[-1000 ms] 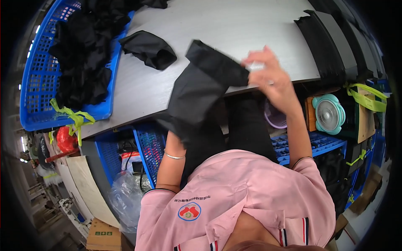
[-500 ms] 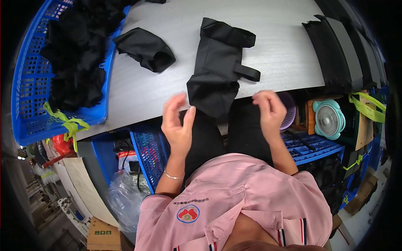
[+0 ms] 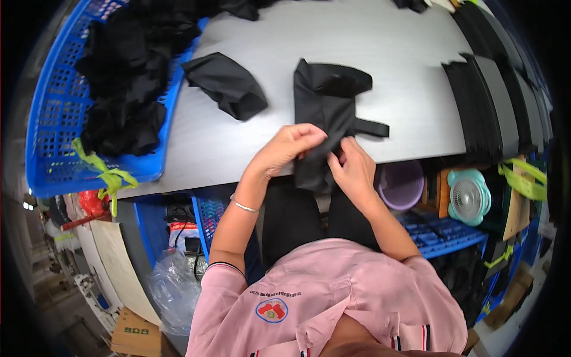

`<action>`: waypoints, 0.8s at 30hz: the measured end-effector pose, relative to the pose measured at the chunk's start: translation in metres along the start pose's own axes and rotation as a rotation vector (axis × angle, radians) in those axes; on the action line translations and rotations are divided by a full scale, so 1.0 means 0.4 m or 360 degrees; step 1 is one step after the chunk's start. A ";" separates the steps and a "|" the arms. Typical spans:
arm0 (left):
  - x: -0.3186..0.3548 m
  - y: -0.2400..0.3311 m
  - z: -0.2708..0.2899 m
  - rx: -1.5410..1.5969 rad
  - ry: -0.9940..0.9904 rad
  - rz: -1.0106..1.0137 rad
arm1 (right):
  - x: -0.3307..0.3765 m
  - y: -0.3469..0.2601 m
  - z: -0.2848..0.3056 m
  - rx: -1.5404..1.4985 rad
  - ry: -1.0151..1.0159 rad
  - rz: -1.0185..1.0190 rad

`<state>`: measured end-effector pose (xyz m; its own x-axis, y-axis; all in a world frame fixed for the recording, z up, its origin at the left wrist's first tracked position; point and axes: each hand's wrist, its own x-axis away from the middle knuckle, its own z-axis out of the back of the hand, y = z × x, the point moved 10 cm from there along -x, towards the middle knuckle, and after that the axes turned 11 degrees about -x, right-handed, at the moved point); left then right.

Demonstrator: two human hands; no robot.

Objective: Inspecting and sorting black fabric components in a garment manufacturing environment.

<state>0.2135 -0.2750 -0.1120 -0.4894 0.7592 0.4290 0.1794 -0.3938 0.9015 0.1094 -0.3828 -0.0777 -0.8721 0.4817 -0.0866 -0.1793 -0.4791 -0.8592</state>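
A black fabric piece point(image 3: 310, 110), sewn like a pouch with a strap loop on its right side, lies on the grey table point(image 3: 410, 65) in front of me. Its near end hangs over the table edge above my lap. My left hand point(image 3: 290, 144) pinches the cloth from the left, thumb and fingers together. From the right, my right hand point(image 3: 355, 169) grips the same piece with bent fingers, just below the loop. A second black fabric piece point(image 3: 229, 86) rests crumpled on the table, left of the one I hold.
A blue plastic crate point(image 3: 104, 184) heaped with black cloth stands at the left. Stacked black sheets point(image 3: 476, 110) line the table's right side. Below the table edge on the right are a purple basket point(image 3: 403, 187), a turquoise fan point(image 3: 470, 196) and a blue crate point(image 3: 443, 235).
Both hands, apart from the cloth before, have come forward and inward and taken hold of the near part of the black fabric piece. The view has shifted slightly.
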 end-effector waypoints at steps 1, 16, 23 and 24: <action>-0.003 -0.001 -0.026 0.0203 -0.0150 -0.0022 | 0.003 0.002 -0.007 0.0143 0.0020 0.0035; 0.191 0.200 0.096 -0.0714 0.1408 -0.1121 | 0.050 -0.088 0.244 -0.0106 0.0804 0.0360; 0.108 0.056 0.036 -0.0148 0.1166 -0.0682 | 0.044 -0.005 0.234 -0.0359 0.0780 0.0251; 0.108 0.064 0.015 -0.0080 0.1014 -0.0732 | 0.048 -0.017 0.243 -0.0428 0.0807 0.0271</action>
<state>0.2018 -0.2491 -0.0702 -0.9028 0.4144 -0.1150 -0.1909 -0.1465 0.9706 0.0495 -0.4414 -0.0246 -0.5402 0.7364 -0.4072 0.1232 -0.4094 -0.9040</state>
